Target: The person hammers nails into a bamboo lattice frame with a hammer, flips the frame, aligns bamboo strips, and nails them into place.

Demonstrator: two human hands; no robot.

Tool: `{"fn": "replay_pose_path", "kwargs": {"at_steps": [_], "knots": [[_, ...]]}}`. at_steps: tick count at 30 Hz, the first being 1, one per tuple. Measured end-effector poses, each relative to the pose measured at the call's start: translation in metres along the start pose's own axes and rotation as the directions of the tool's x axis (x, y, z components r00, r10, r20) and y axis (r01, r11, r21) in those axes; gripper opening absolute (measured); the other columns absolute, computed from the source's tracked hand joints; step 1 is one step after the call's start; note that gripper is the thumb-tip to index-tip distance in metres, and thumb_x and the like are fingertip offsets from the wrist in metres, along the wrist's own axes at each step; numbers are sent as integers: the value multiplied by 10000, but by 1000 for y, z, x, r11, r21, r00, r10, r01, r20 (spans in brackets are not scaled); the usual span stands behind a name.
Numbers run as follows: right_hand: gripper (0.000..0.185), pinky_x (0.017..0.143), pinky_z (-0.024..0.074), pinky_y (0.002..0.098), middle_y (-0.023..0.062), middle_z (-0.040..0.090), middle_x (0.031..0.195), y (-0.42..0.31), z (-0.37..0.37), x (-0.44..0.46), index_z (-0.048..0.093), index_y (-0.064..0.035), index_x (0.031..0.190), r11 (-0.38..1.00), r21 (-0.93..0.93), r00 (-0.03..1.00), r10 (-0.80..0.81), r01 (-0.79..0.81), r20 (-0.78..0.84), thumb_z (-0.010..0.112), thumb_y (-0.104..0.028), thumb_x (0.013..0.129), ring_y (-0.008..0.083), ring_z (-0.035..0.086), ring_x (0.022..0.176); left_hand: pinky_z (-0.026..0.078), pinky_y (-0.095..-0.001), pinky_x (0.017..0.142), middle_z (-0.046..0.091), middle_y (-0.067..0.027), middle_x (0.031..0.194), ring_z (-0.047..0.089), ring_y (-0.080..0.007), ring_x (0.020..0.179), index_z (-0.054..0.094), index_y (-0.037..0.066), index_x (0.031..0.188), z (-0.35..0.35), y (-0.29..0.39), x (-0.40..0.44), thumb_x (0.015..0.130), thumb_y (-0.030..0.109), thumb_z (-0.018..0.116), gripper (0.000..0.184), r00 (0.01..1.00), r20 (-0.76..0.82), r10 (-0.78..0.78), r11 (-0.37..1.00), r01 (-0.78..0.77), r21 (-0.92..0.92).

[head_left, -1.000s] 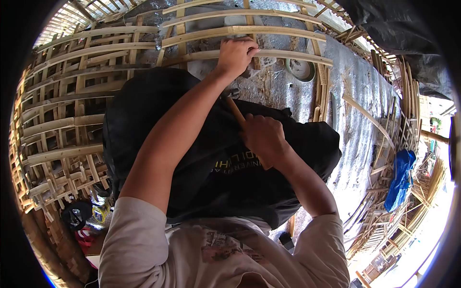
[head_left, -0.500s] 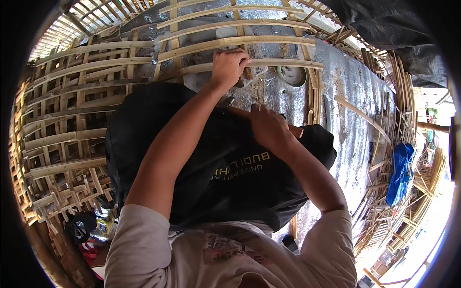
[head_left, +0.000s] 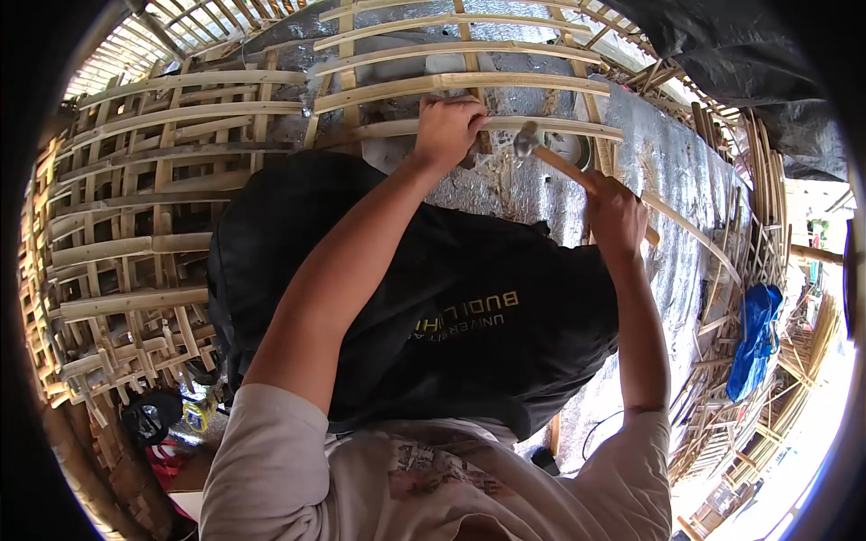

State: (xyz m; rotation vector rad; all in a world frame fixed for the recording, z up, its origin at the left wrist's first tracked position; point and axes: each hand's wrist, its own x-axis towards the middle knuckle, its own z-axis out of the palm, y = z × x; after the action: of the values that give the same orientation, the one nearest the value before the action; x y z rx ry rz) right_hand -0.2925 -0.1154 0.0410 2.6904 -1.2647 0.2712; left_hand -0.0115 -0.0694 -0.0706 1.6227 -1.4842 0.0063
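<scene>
Hammer (head_left: 566,168) in right hand (head_left: 618,216), slat (head_left: 505,122) at left (head_left: 447,132)

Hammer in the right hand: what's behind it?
Behind the hammer, parts of a bamboo slat, a round object and silvery sheeting show; whatever it and the right hand cover is hidden.

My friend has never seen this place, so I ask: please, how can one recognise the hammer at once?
Find the large black cloth with yellow lettering in front of the person. Beyond its upper right part, the right hand grips the hammer, its end pointing toward the left hand. Unlike the plain bamboo strips nearby, it carries a metal head.
</scene>
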Motion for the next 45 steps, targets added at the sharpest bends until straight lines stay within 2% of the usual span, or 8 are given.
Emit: {"fn": "replay_pose_path", "kwargs": {"at_steps": [4,6,8,9,13,17,26,45], "knots": [[212,699,569,476,123,729,949,-22,9,21,693,-128,1143,946,316,993,96,-67,-76,640,-225,963,376,706,818,440,-396,806,738,10,932,684,-259,824,736,104,885,3,-1,-1,879,210,723,107,1000,19,-16,1000,16,-5],[266,826,553,502,147,723,1074,-35,19,33,675,-107,1196,875,437,977,206,-209,56,617,-259,985,405,686,968,442,-394,804,738,7,930,684,-261,826,736,100,883,2,0,0,873,197,728,98,999,25,-23,999,24,-25],[304,970,516,469,178,681,1215,-40,42,47,658,-103,1240,865,501,979,121,-24,-162,607,-272,992,444,606,1163,449,-396,795,738,-2,932,686,-268,831,734,95,881,2,1,0,868,182,729,89,999,35,-29,999,30,-17],[359,1098,419,528,167,592,1387,-39,51,53,619,-148,1324,851,525,990,81,-8,-116,580,-313,1007,451,475,1340,453,-397,790,738,-7,932,687,-272,834,732,92,879,1,1,1,866,175,730,84,999,39,-32,999,32,-9],[439,1102,263,745,116,497,1509,-49,79,60,533,-255,1435,909,405,995,90,-100,42,520,-411,1025,432,335,1457,470,-403,778,738,-28,931,691,-287,841,731,87,880,2,-1,1,851,156,737,74,1000,10,0,1000,0,-16],[458,1080,264,770,145,495,1502,-57,85,53,527,-252,1442,922,374,994,84,-102,64,520,-434,1022,490,332,1437,480,-399,785,739,-39,928,694,-292,849,735,92,888,2,2,2,847,156,739,75,1000,9,-5,1000,5,10],[459,1058,309,764,150,490,1505,-53,106,54,511,-280,1452,803,573,986,139,-164,89,524,-434,1019,497,331,1433,462,-421,789,729,-22,890,682,-298,800,722,119,876,10,-2,-2,861,196,728,78,999,2,-37,999,37,-15],[455,1073,337,713,173,486,1503,-54,109,53,516,-328,1452,782,591,980,164,-197,108,539,-441,1012,519,334,1421,416,-414,811,719,27,894,676,-258,819,724,148,866,13,-3,0,847,187,727,44,999,15,-46,999,46,-10]]}}
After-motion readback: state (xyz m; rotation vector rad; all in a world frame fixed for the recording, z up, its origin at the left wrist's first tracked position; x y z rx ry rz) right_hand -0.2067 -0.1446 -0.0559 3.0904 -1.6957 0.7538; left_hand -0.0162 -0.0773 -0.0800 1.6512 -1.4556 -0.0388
